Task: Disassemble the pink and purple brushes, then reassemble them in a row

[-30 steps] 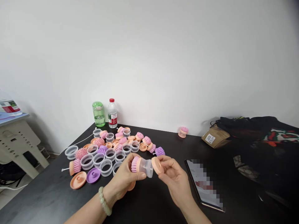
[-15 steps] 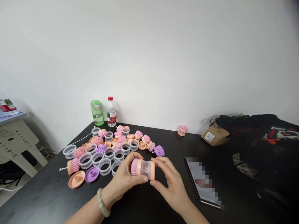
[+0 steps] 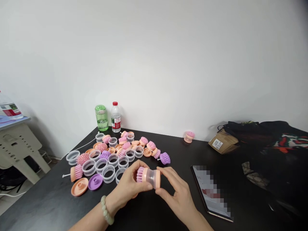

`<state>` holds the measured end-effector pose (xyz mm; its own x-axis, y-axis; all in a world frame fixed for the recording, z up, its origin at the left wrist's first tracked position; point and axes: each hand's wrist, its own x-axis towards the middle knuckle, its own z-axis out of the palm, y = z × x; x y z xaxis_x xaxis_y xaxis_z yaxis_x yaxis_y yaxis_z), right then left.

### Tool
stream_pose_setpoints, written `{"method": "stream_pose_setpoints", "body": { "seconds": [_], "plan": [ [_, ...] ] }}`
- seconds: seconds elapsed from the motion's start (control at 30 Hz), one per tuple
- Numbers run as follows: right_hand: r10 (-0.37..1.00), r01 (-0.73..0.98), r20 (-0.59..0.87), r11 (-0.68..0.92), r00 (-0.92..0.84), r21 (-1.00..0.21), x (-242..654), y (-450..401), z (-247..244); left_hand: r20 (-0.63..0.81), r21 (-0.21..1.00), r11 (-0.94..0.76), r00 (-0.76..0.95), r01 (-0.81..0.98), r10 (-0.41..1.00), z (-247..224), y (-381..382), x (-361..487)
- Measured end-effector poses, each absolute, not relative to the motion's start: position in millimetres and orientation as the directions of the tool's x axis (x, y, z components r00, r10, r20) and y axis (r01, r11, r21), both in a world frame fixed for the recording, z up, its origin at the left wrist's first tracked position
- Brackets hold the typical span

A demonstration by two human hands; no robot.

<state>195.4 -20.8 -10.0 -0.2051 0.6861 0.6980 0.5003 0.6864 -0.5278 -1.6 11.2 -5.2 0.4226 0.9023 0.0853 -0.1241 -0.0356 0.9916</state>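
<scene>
A small dish brush (image 3: 151, 178) with pink bristles, a clear middle ring and peach ends lies sideways between my two hands, above the black table. My left hand (image 3: 127, 185), wearing a pale green bead bracelet, wraps round the bristle end. The thumb and fingertips of my right hand (image 3: 178, 193) pinch the peach cap at the other end. Left of my hands are loose clear rings (image 3: 108, 174), a purple cap (image 3: 95, 182), a peach cap (image 3: 79, 187) and a pink brush head (image 3: 76, 173) with a white stem. A purple brush head (image 3: 164, 158) lies just beyond them.
A green bottle (image 3: 101, 118) and a red-capped water bottle (image 3: 115, 117) stand at the back left by the wall. One assembled brush (image 3: 189, 137) stands near the wall. A phone (image 3: 211, 194), a brown paper bag (image 3: 222, 141) and dark cloth (image 3: 262, 138) lie to the right.
The whole view has shifted slightly, with things appearing a little lower and to the right. Both hands keep hold of the brush, with barely any change in grip.
</scene>
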Motion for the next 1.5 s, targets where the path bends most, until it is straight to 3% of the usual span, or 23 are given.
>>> {"method": "stream_pose_setpoints", "body": {
  "seconds": [0.13,0.23,0.33,0.47,0.7,0.97,1.33,1.5],
  "plan": [
    [0.883,0.377,0.441,0.468,-0.162,-0.799,195,-16,-13,0.257,0.962,-0.274,0.362,-0.004,0.896,-4,10,-2],
    [0.918,0.272,0.362,0.393,-0.159,-0.878,195,-13,-18,0.284,0.944,-0.322,0.323,0.071,0.903,-4,11,-3],
    [0.887,0.252,0.438,0.461,-0.144,-0.851,196,-12,-21,0.235,0.963,-0.262,0.300,0.055,0.925,-6,13,-4],
    [0.852,0.357,0.499,0.521,-0.162,-0.775,196,-14,-19,0.213,0.974,-0.228,0.303,0.016,0.929,-7,15,-5],
    [0.898,0.371,0.407,0.440,-0.167,-0.818,199,-13,-21,0.204,0.963,-0.247,0.309,0.107,0.929,-1,11,-3],
    [0.886,0.384,0.418,0.464,-0.202,-0.798,196,-14,-25,0.215,0.953,-0.260,0.257,0.159,0.942,-3,11,-4],
    [0.945,0.108,0.220,0.252,-0.244,-0.962,186,-5,-27,0.337,0.874,-0.387,0.207,0.295,0.918,-13,15,-4],
    [0.939,0.239,0.298,0.333,-0.173,-0.912,185,-4,-28,0.468,0.752,-0.532,0.253,0.388,0.847,-22,18,-6]
  ]
}}
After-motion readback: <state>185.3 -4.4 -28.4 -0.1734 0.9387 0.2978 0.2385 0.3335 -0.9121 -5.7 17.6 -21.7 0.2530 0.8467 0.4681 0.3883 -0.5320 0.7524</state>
